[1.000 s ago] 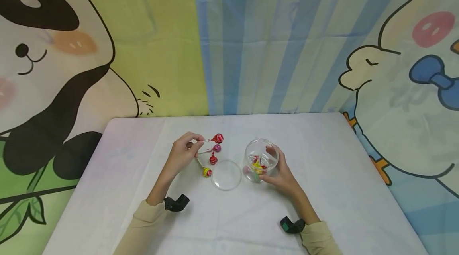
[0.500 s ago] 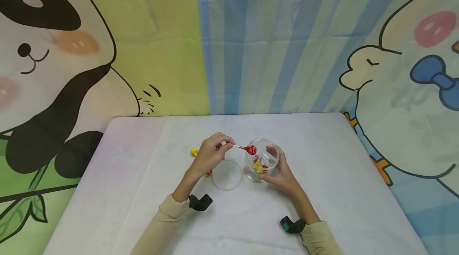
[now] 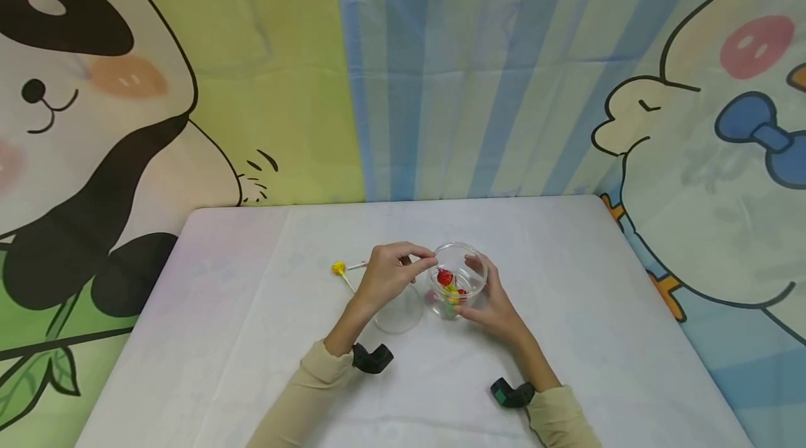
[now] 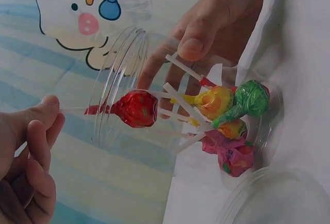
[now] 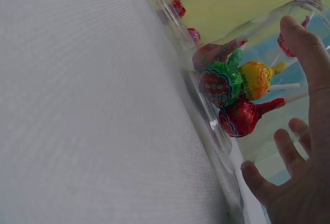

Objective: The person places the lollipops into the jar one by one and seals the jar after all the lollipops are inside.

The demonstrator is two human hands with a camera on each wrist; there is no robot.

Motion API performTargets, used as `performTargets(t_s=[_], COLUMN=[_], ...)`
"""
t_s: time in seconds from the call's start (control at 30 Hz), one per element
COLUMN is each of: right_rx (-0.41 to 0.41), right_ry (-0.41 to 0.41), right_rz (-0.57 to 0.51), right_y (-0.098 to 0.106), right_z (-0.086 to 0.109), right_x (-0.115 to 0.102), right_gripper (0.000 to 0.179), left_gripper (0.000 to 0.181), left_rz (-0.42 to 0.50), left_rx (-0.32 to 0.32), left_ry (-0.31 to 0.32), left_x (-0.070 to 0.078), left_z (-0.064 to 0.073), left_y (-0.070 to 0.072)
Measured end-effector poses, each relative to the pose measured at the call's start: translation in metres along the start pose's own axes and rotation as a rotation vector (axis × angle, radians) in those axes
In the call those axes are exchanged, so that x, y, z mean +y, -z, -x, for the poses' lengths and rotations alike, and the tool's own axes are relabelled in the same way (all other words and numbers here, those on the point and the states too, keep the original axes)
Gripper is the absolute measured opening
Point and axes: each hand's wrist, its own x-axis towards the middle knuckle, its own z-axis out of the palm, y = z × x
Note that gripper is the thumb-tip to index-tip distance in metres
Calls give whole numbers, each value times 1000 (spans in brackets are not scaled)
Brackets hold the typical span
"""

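A clear plastic jar [image 3: 458,246] stands upright on the white-covered table, its mouth uncovered. My right hand [image 3: 494,304] grips its right side, thumb in front and fingers around the back. Between thumb and fingertips, my left hand [image 3: 389,274] pinches the stick of a red-wrapped lollipop [image 4: 138,109]. The head of that lollipop hangs down inside the jar mouth, above the others. Lower in the jar lie several lollipops, among them a green one [image 4: 252,98], a yellow one [image 4: 215,102], a pink one [image 4: 237,157] and a red one [image 5: 240,118].
A clear round lid [image 3: 398,331] lies flat on the table left of the jar, partly under my left forearm in the head view. Beyond it is a yellow lollipop [image 3: 338,267], with other loose ones mostly hidden by my left hand. A printed curtain [image 3: 441,84] rises behind the table.
My left hand has carried the red lollipop rightward from beside the loose ones, and its head has gone down into the jar. My right hand has stayed on the jar.
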Motion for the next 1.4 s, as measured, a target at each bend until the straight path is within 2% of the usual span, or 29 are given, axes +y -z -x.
performTargets(t_s=[0.17,0.27,0.53,0.83,1.0,1.07,1.13,1.23,1.33,1.4], right_rx=[-3,-11,-37,-37,-38,-38,-38,-36,-32,-30], right_ry=[14,9,21,38,46,47,40,23,16,20], right_rz=[14,-1,-14,-37,-31,-27,-23,-17,-9,-10], right_y=[1,1,5,6,5,5,4,4,4,4], right_z=[-2,-3,1,2,3,3,3,3,2,1], right_x=[0,-3,-38,-42,-42,-42,-42,-42,-42,-41], right_gripper=[105,105,98,97,98,98,98,97,97,97], left_gripper=[12,12,13,13,14,15,15,15,14,15], left_rz=[-165,-248,-336,-402,-387,-359,-312,-248,-237,-249], left_rx=[-15,-26,-99,-189,-209,-185,-134,-41,31,51], left_ry=[-80,-95,-29,28,48,24,-21,-81,-79,-23], left_x=[5,8,14,18,15,12,9,6,0,-6], left_z=[0,0,0,-5,-4,-1,5,18,38,57], left_y=[-10,-15,-21,-26,-25,-20,-13,7,31,49])
